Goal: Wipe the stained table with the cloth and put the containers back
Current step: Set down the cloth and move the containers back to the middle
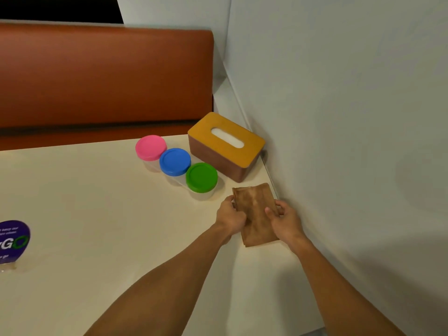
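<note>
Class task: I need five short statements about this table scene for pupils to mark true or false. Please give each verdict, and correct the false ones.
1. The left hand and right hand both hold the brown cloth. True.
2. The green-lidded container is farthest from the brown cloth. False: it is nearest; the pink-lidded container is farthest.
3. The blue-lidded container stands between the other two. True.
4. The tissue box sits in the middle of the table. False: it is at the far corner, by the wall.
5. The blue-lidded container is open. False: its lid is on.
</note>
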Motion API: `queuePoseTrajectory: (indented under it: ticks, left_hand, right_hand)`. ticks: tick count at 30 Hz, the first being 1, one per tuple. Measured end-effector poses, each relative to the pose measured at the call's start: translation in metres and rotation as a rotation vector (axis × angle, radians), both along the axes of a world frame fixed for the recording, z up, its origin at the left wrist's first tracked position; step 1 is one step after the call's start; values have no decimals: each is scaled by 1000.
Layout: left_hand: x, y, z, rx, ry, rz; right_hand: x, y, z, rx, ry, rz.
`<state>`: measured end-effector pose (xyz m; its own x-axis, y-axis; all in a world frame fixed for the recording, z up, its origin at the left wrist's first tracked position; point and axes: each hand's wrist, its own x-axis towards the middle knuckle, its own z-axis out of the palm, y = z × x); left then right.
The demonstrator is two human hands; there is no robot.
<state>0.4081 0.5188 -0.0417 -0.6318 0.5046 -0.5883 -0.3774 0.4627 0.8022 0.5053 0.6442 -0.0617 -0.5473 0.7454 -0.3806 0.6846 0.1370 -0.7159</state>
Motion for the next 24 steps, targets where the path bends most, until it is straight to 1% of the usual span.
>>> queuePoseTrajectory:
  ticks: [4,8,10,12,15,17,21,24]
  left_hand:
    - [-1,8,-2,-45,83,-94]
    - [-2,9,-6,-124,206,-234]
    - [-3,6,-4,-148,271,-271]
    - [-6,-2,1,-149,316,-308]
    - [-19,-25,15,-132,329,-321]
    - [-34,-45,27,-69,345,-293]
    - [-81,-80,57,52,416,-268]
    - [-121,-98,76,63,495,-267]
  right_hand:
    - [-9,8,-7,115,-115,19]
    - [-10,7,-13,244,-166,40]
    - [-8,4,-15,289,-187,26]
    - [-5,-2,-15,342,-222,20]
    - [-2,-11,-12,441,-237,5]
    - [-8,-17,-7,449,-156,12]
    - [-42,-37,20,227,132,95]
    - [-70,-57,46,137,255,146]
